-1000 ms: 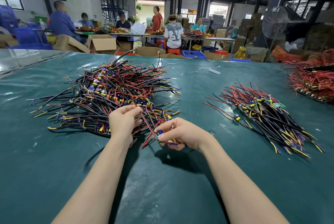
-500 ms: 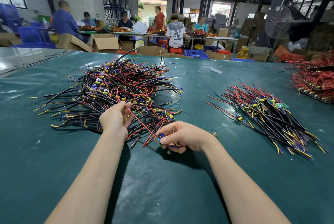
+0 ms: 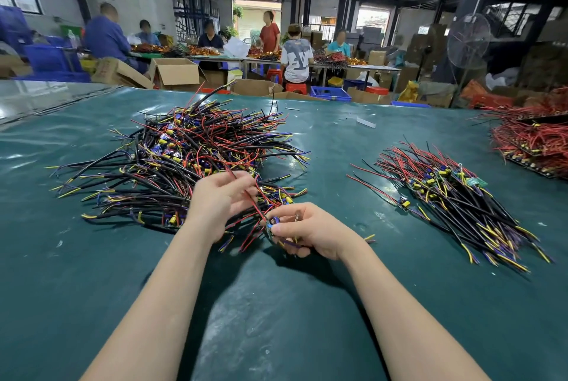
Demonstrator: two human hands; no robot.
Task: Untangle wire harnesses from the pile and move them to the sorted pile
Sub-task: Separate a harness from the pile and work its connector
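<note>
Obs.: your right hand (image 3: 310, 231) pinches one harness (image 3: 273, 223) by its small blue-and-yellow component end, in a closed grip, at the near edge of the tangled pile (image 3: 184, 159). Your left hand (image 3: 219, 204) is curled round the red lead (image 3: 257, 210) that runs up from that end into the pile. The harness is not free: its leads pass among other wires just beyond your left hand. The sorted pile (image 3: 445, 196) lies well apart to your right on the green table mat (image 3: 276, 319), its wires lying roughly parallel.

Step in hand, as I judge it: freeing this one harness.

Method:
- Hold the component end fixed with the right hand.
- Slide the left along the red lead towards its far tip, lifting it over crossing wires rather than dragging (a straight pull likely tightens the snarl and hauls neighbours along).
- Pull in line with the lead, not across it.
- Watch the thin leads where they meet the component. Strain there could tear the joint.
- Once it is loose, lay it in the same direction as the sorted ones.
</note>
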